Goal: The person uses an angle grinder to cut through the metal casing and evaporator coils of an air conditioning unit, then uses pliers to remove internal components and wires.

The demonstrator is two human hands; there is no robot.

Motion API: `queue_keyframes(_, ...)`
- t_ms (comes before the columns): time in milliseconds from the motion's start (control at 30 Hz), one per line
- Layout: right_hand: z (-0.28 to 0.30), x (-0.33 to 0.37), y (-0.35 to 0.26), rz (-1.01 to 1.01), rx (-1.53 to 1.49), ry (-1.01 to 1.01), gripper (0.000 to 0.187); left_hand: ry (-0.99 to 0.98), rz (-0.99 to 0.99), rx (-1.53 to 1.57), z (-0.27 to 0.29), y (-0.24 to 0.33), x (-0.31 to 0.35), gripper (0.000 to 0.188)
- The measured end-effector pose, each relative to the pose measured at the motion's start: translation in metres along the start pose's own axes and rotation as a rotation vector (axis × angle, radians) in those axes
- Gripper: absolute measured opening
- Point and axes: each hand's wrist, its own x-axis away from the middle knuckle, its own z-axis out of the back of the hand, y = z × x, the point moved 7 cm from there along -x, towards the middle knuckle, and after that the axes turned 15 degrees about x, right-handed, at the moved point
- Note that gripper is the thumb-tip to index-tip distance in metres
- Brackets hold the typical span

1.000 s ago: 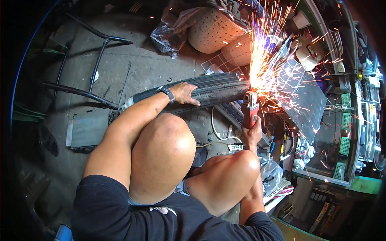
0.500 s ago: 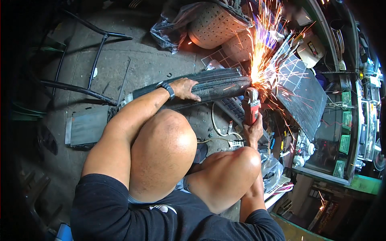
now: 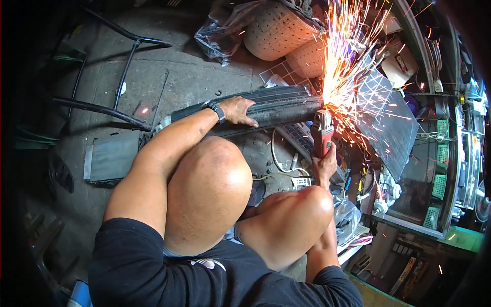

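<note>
My right hand (image 3: 325,163) is wrapped around the body of a red angle grinder (image 3: 322,139). The grinder's head is at the right end of a long, dark, ribbed metal piece (image 3: 286,112), where a bright shower of sparks hides the disc and the contact point. My left hand (image 3: 239,111), below a dark wristwatch (image 3: 217,111), grips the top of that metal piece near its middle, thumb toward me and fingers over the far side. The piece lies crosswise in front of my knees.
Sparks (image 3: 342,66) fly up and right over a dark panel (image 3: 396,128). Perforated cylindrical drums (image 3: 276,33) stand beyond the metal piece. A black tubular frame (image 3: 128,66) is at left, above a flat grey box (image 3: 115,156). A pale cord (image 3: 276,156) crosses the floor; a cluttered shelf (image 3: 434,169) stands right.
The spray of sparks has grown wider and spreads further right over the panel. The grinder has barely moved, and my left hand keeps its place on the metal piece.
</note>
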Motion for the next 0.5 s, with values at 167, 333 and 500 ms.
queue_keyframes(167, 0.004, 0.002, -0.002, -0.039, 0.023, -0.088, 0.091, -0.006, 0.028, -0.02, 0.001, 0.002, 0.002, 0.076)
queue_keyframes(333, 0.011, 0.01, 0.003, -0.019, 0.051, -0.075, 0.092, -0.002, 0.038, 0.005, -0.002, 0.006, 0.002, 0.077)
queue_keyframes(500, 0.004, 0.022, 0.007, -0.008, 0.099, -0.105, 0.095, 0.002, 0.041, -0.004, 0.009, 0.009, 0.007, 0.085)
